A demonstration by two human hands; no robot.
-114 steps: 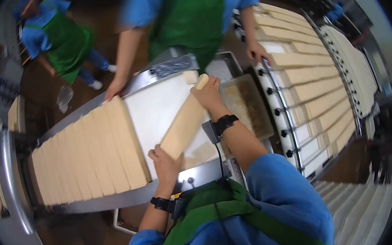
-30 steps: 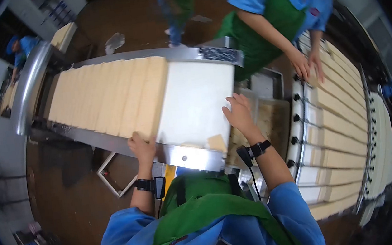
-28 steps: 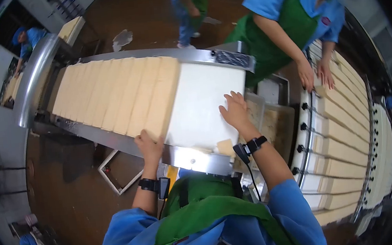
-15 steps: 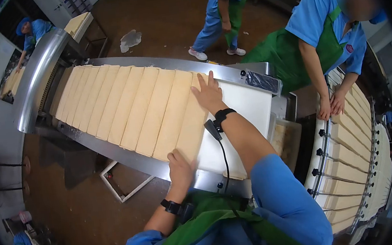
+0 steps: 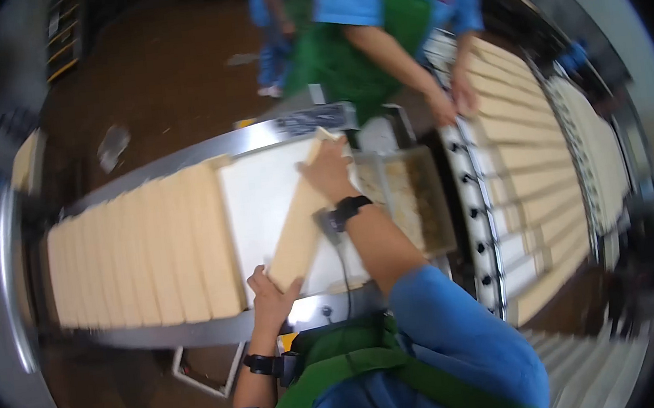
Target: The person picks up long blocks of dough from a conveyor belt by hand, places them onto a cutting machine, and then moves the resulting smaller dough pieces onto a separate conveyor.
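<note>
One dough strip lies slanted over the white conveyor belt, separate from the others. My right hand grips its far end, with the fingers over the edge. At its near end is my left hand, thumb and fingers around the strip's end. Left of the bare belt, a row of overlapping dough strips lies side by side. Both wrists wear black bands, and a black cable hangs by my right wrist.
A co-worker in a green apron stands across, hands at a second conveyor carrying dough strips. A tray with dough scraps sits between the conveyors. A metal roller cover is at the far left. Another person stands behind.
The end strip has come away from the row and moved right in my hands, leaving bare belt between. The camera view has turned toward the right.
</note>
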